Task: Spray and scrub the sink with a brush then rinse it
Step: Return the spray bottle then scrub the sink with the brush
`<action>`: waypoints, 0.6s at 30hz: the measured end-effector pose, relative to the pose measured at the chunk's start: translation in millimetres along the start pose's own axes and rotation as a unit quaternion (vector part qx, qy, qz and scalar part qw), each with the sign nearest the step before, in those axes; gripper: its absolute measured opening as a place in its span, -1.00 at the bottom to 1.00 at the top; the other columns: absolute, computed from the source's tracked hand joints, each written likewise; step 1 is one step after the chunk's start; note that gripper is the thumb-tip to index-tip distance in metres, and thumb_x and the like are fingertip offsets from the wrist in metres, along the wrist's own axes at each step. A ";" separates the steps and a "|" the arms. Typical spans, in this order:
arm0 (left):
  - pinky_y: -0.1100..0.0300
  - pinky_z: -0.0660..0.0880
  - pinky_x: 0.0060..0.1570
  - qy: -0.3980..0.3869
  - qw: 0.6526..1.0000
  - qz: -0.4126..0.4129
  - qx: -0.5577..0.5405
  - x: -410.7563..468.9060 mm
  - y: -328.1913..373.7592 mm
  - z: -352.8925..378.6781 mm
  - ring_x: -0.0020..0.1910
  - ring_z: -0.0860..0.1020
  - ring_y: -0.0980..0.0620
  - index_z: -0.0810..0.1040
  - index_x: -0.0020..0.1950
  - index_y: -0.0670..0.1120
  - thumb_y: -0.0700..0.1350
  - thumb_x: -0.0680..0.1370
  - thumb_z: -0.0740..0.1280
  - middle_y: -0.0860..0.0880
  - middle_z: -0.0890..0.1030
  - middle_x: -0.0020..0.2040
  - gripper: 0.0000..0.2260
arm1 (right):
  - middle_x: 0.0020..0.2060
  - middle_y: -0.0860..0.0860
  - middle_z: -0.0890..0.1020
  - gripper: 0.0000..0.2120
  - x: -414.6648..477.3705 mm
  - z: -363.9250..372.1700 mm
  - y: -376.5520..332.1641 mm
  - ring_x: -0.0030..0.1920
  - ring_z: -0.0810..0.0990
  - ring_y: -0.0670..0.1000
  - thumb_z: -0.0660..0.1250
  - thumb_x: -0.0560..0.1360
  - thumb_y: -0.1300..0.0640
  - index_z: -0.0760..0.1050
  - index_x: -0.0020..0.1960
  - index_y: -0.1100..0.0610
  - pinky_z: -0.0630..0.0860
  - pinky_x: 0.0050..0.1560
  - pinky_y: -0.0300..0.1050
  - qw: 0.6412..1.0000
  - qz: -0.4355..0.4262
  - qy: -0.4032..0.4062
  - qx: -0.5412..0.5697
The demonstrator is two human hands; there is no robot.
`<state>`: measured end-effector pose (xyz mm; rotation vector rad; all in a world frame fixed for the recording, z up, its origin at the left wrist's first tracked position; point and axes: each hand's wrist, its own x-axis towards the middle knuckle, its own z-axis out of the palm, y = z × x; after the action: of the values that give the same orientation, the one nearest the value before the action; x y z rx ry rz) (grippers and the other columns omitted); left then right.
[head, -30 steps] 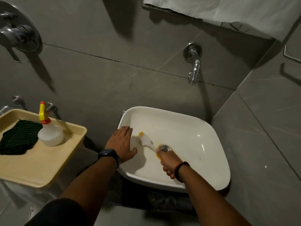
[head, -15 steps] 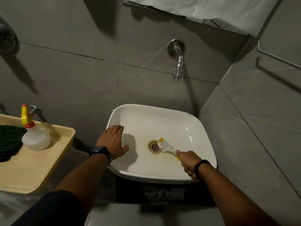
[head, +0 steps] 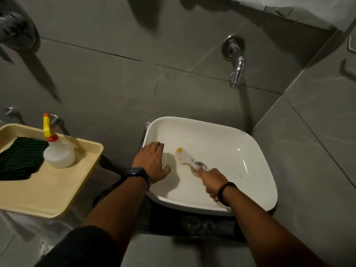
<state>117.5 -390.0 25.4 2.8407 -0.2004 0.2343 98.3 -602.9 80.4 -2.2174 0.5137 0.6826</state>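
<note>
A white rectangular sink [head: 256,149] sits in the tiled corner. My right hand [head: 211,180] is closed around the handle of a white brush with a yellow tip [head: 185,157], whose blurred head lies on the basin floor left of the metal drain [head: 202,166]. My left hand [head: 153,162] rests flat on the sink's left rim, fingers spread. A clear spray bottle with a yellow and red nozzle [head: 57,149] stands on a tray to the left.
The beige tray [head: 48,191] also carries a dark green cloth [head: 18,158]. A chrome tap [head: 237,68] juts from the grey tiled wall above the sink. Another chrome fitting [head: 13,26] is at the top left. A white cloth [head: 308,8] hangs overhead.
The brush head has swept from the right of the drain back to the left side of the basin. My left hand has stayed on the rim. My view has shifted left.
</note>
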 end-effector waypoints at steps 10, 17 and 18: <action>0.00 0.22 0.35 -0.013 1.000 -0.004 0.009 -1.1 0.2 -1.4 0.36 0.30 -0.12 0.22 0.42 -0.15 0.18 0.40 0.29 -0.14 0.34 0.40 -0.31 | -0.54 0.00 0.45 -0.53 -8.0 3.9 14.2 -0.63 0.37 -0.03 0.14 0.49 -0.29 0.37 -0.24 0.12 0.21 -0.57 -0.33 0.999 -0.015 -0.024 -0.015; -0.01 0.26 0.31 -0.013 1.000 0.003 0.014 -2.2 1.7 -4.0 0.34 0.32 -0.14 0.26 0.39 -0.17 0.15 0.38 0.34 -0.15 0.37 0.38 -0.31 | -0.68 0.00 0.31 -0.51 -31.0 -99.6 74.3 -0.72 0.21 -0.06 0.12 0.54 -0.22 0.28 -0.39 0.12 0.15 -0.63 -0.35 0.987 0.133 0.078 0.041; -0.01 0.26 0.31 -0.012 1.000 0.004 0.014 -2.7 1.8 -4.1 0.33 0.32 -0.14 0.26 0.39 -0.17 0.15 0.38 0.35 -0.16 0.38 0.37 -0.31 | -0.69 -0.03 0.28 -0.49 -36.5 -103.0 75.7 -0.72 0.17 -0.08 0.10 0.55 -0.23 0.26 -0.42 0.10 0.11 -0.65 -0.36 0.986 0.156 0.036 0.035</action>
<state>114.0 -390.3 29.3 2.8728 -0.2147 0.2054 60.7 -723.5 121.5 -2.1216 0.9219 0.7342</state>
